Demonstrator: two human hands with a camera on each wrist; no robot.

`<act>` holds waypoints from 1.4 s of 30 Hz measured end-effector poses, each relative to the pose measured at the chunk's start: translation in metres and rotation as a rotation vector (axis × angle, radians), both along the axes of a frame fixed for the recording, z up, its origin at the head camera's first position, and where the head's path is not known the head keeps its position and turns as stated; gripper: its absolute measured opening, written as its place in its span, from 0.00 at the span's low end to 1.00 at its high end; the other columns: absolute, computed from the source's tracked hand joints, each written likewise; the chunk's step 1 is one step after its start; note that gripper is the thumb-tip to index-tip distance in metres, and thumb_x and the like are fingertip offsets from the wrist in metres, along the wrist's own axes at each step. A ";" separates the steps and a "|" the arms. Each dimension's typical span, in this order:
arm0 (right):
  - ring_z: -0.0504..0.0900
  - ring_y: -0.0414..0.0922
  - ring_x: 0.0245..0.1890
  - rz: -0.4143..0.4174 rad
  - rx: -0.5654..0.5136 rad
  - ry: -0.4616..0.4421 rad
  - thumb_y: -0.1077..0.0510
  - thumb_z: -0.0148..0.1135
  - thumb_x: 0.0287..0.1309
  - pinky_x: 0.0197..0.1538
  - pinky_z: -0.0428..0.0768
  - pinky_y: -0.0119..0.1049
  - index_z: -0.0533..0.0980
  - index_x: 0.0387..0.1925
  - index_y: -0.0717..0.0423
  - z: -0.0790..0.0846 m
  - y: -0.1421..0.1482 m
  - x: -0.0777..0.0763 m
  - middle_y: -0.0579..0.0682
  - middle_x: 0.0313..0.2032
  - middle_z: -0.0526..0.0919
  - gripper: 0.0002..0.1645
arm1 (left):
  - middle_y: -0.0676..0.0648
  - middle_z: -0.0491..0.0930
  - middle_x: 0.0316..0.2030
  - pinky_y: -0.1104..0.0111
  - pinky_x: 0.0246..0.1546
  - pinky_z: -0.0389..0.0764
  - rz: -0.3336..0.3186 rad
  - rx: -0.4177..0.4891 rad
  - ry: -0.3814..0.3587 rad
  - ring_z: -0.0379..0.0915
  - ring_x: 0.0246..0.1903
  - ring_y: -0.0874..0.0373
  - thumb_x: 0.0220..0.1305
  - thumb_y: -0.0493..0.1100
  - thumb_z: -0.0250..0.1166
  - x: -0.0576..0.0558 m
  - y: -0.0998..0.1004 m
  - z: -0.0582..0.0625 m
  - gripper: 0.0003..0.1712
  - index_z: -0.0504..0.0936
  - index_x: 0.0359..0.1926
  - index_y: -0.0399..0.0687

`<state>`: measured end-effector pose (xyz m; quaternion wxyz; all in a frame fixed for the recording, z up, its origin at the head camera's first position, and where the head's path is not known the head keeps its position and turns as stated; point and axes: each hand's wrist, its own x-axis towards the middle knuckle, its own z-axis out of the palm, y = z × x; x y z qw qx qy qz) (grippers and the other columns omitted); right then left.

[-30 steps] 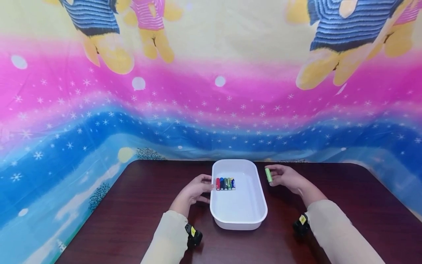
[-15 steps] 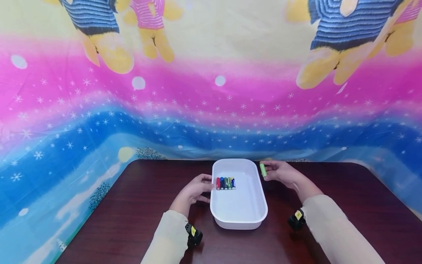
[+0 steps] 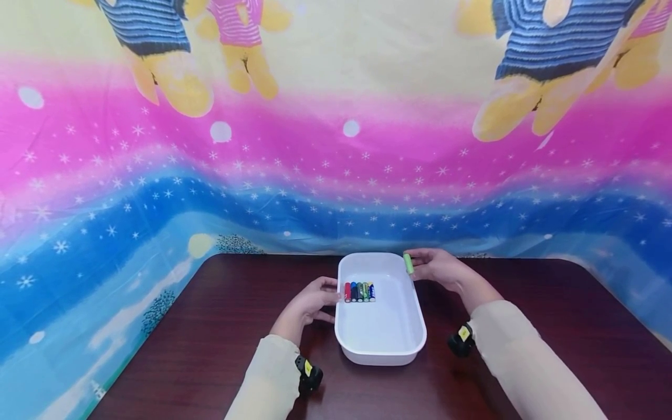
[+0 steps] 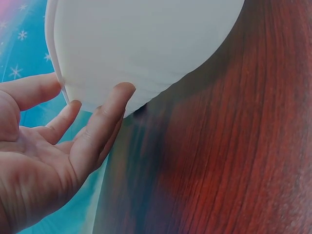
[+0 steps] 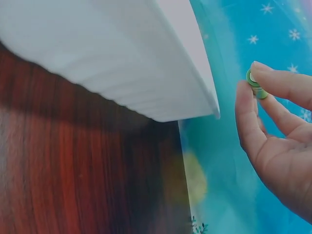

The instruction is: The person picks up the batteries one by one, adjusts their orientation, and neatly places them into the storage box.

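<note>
A deep white plastic tray [image 3: 379, 338] stands in the middle of the head view. Several batteries [image 3: 359, 292] lie side by side in a row within it, near its left wall: red, blue, dark and green ones. Beside that wall is my left hand [image 3: 311, 302], its fairly straight fingers touching the rim and the outer side, as the left wrist view shows. My right hand [image 3: 440, 271] pinches a light green battery [image 3: 408, 263] between thumb and fingers. The battery is upright, overlapping the tray's far right rim in the head view; one end faces the camera in the right wrist view.
The tray rests on a dark red-brown wooden table [image 3: 236, 332]. Behind the table hangs a colourful printed cloth [image 3: 336, 175], reaching down to its back edge. A small black camera [image 3: 310, 376] sits at the left wrist, another black camera [image 3: 462, 340] at the right.
My right hand has moved left and farther back with the green battery, from beside the tray to its far right rim. The left hand, the tray and the row of batteries stay put.
</note>
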<state>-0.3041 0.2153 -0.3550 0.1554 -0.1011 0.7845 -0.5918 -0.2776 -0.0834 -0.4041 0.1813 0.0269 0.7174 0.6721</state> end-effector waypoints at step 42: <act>0.72 0.52 0.48 -0.148 -0.067 -0.071 0.75 0.59 0.49 0.57 0.71 0.48 0.62 0.64 0.63 -0.005 -0.058 -0.017 0.63 0.54 0.67 0.38 | 0.38 0.72 0.49 0.53 0.30 0.81 0.013 -0.003 -0.008 0.75 0.44 0.47 0.62 0.34 0.58 -0.002 -0.002 -0.003 0.25 0.63 0.59 0.37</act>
